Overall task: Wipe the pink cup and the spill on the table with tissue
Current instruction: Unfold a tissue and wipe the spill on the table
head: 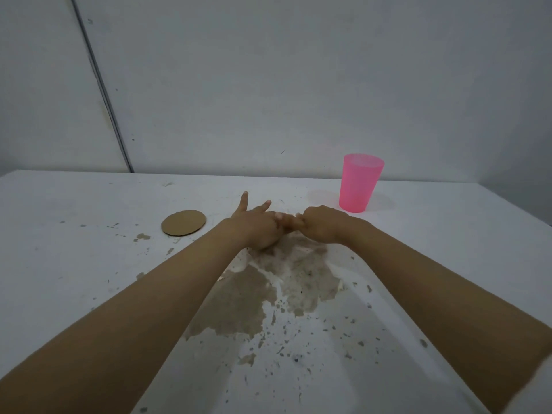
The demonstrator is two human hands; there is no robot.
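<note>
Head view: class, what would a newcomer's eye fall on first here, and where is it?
The pink cup stands upright at the far right of the white table, the only bright colour. A big brown patch blotches the table's middle, between the forearms. Just beyond it the left hand and right hand meet; what they hold is unclear.

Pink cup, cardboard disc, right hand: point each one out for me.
pink cup [360,186]: head view, side wall.
cardboard disc [183,223]: head view, top face.
right hand [322,224]: head view, back of hand.
</note>
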